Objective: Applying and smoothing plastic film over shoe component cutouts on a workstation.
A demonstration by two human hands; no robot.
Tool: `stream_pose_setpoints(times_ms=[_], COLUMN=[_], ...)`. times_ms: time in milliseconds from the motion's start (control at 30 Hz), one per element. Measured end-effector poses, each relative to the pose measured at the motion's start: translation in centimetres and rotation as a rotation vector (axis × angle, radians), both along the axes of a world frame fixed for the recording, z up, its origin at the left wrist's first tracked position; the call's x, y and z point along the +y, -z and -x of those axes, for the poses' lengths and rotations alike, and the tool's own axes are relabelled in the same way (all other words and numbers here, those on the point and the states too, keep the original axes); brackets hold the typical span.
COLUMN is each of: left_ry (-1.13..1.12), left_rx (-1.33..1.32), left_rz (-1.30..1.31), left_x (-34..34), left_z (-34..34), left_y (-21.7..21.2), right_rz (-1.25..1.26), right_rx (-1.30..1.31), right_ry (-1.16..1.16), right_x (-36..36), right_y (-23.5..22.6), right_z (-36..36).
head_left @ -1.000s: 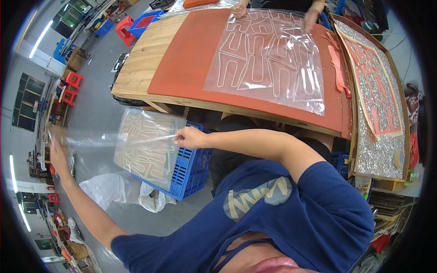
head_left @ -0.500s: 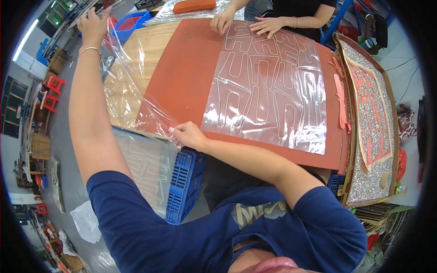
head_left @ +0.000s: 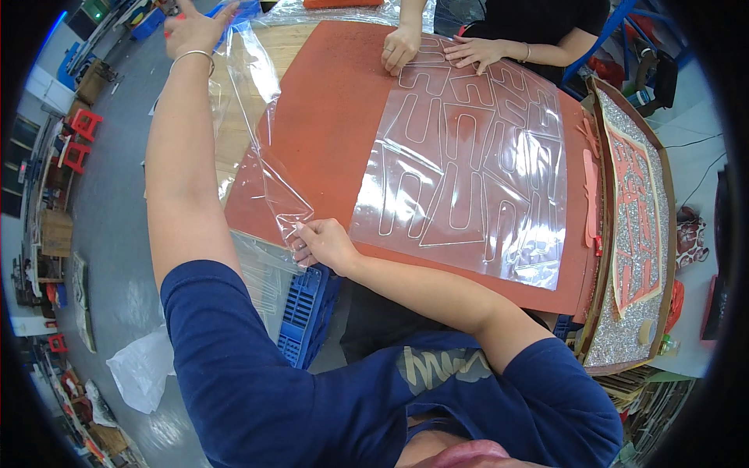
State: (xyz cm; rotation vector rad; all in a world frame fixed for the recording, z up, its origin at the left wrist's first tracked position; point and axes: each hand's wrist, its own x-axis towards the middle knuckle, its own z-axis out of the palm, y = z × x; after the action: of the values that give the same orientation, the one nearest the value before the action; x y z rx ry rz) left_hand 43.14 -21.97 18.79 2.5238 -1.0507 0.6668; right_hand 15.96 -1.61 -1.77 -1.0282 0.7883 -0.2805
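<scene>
My left hand (head_left: 195, 34), at the far left by the upper picture edge, holds one end of a loose clear plastic film (head_left: 264, 117); its fingertips are partly cut off by the edge. The film runs down in folds to my right hand (head_left: 326, 245), whose fingers pinch its near corner at the front edge of a reddish-brown board (head_left: 312, 101). On the board, right of my hands, lies another clear plastic sheet (head_left: 374, 207) with outlined letter-like shapes. A co-worker's two hands (head_left: 477, 53) rest at its far edge.
A blue plastic crate (head_left: 306, 308) stands below the board's front left corner, beside more clear outlined sheets (head_left: 261, 273). To the right is a glittery silver panel (head_left: 616, 343) with coral-coloured cut pieces. A white plastic bag (head_left: 142, 370) lies on the floor at left.
My left hand has moved to the right, bringing the film farther over the board. The right hand keeps its pinch at the near corner. The whole view has shifted a little.
</scene>
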Motion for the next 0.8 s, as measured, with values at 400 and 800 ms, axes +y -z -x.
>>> stream_pose_setpoints(times_ms=[400,800], left_ry=[0.474,0.173], left_rx=[0.134,0.473], left_rz=[-0.387,-0.561], left_x=[10.4,27.4], left_z=[-1.9,13.7], left_y=[10.4,19.7], right_rz=[-0.083,-0.193], right_rx=[-0.050,-0.212], right_ry=[0.085,0.239], right_x=[-0.4,1.7], right_y=[-0.4,0.3], right_z=[-0.1,3.7])
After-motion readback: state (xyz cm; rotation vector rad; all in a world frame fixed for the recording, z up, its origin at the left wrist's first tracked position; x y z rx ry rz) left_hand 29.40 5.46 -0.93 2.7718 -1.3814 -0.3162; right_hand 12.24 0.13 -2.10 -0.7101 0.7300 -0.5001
